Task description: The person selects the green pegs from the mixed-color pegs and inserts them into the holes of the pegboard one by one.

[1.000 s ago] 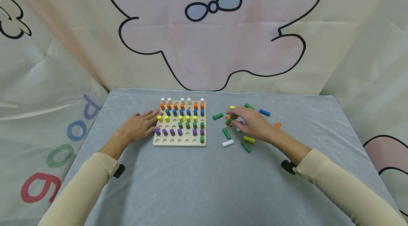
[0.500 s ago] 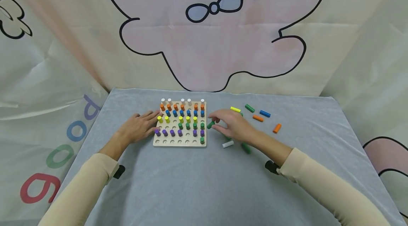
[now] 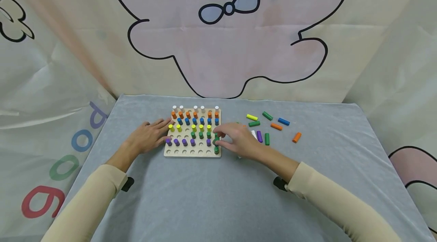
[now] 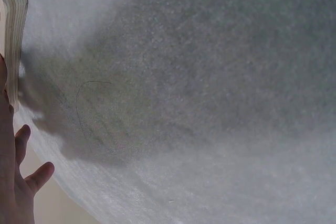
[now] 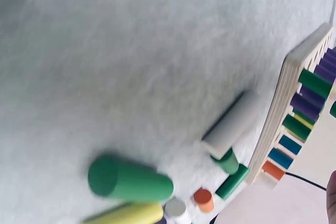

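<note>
A wooden pegboard (image 3: 191,153) stands on the cloth-covered table, with rows of white, orange, blue, yellow, green and purple pegs upright in its holes. At the board's left edge rests my left hand (image 3: 147,136), fingers spread and straight; part of it shows in the left wrist view beside the board's edge. My right hand (image 3: 241,142) is over the board's right side, pinching a green peg (image 3: 216,140) between thumb and fingers. That peg is close above the right-hand column; whether its end is in a hole cannot be seen. A standing green peg (image 3: 216,150) is just below it.
Loose pegs lie right of the board: a yellow peg (image 3: 252,117), a blue peg (image 3: 283,121), orange pegs, a purple peg (image 3: 259,136) and several green ones. The right wrist view shows a white peg (image 5: 231,124) near the board. A patterned fabric backdrop (image 3: 273,56) surrounds the table.
My right hand has carried the green peg leftward from among the loose pegs to the board's right side. The left hand has stayed in place.
</note>
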`<state>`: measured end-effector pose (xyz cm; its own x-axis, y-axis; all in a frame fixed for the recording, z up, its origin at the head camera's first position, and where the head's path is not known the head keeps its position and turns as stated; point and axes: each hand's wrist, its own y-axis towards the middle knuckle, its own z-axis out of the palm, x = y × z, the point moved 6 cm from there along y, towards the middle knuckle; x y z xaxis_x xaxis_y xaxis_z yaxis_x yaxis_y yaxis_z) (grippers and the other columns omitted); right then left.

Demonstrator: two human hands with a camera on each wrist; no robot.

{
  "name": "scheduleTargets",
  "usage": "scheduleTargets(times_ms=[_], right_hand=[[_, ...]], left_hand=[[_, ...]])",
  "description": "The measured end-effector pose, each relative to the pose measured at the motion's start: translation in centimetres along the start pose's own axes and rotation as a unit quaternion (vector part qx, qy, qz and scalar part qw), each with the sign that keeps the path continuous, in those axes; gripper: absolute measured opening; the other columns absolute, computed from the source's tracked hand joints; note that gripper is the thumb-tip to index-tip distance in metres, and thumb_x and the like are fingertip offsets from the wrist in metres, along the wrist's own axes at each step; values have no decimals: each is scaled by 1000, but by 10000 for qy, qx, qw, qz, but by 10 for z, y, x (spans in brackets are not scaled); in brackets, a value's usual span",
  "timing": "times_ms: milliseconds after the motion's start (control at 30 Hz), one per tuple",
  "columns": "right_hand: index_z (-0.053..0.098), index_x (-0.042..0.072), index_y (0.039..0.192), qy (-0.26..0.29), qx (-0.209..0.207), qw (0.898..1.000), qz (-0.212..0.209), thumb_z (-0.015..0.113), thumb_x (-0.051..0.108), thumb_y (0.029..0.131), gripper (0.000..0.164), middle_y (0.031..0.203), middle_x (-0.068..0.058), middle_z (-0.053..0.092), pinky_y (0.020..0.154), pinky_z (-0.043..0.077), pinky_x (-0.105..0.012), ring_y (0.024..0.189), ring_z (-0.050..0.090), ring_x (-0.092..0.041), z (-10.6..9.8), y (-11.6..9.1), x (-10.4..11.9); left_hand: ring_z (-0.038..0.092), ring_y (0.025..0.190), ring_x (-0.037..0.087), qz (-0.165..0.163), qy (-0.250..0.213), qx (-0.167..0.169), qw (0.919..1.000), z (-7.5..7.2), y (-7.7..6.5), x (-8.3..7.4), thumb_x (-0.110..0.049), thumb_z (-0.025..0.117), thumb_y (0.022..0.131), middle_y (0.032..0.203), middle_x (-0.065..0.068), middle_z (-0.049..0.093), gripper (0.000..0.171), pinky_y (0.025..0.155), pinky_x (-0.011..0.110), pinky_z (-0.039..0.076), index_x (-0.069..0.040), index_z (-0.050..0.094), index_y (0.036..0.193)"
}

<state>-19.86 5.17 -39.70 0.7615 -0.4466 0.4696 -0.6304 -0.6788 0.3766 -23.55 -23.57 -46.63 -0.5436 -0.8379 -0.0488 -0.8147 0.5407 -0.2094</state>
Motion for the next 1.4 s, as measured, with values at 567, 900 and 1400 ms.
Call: scheduleTargets(times_ms=[567,900,1400], right_hand=[[72,6,113,-130,299,9994,-125,81,19,85,33,103,-2,73,84,51,-29,94,64,-14,32,-1,7],[71,7,113,-178,258,9995,-52,80,20,86,31,102,0,72,82,50,-31,89,63,-12,40,-2,3],[71,6,114,-116,384,9991,-171,78,16,87,29,100,-2,72,86,49,-33,89,63,-12,51,2,7]], left_hand=[[30,145,40,-5,-3,-7,10000,0,0,-1,-45,44,104,162,14,25,66,106,65,33,-6,30,156],[31,145,39,9,-90,-81,9999,0,1,-1,-44,45,105,162,14,27,65,106,66,33,-7,31,156],[30,145,40,-106,-34,50,9999,3,0,1,-44,45,104,163,14,24,67,106,66,32,-7,27,157]])
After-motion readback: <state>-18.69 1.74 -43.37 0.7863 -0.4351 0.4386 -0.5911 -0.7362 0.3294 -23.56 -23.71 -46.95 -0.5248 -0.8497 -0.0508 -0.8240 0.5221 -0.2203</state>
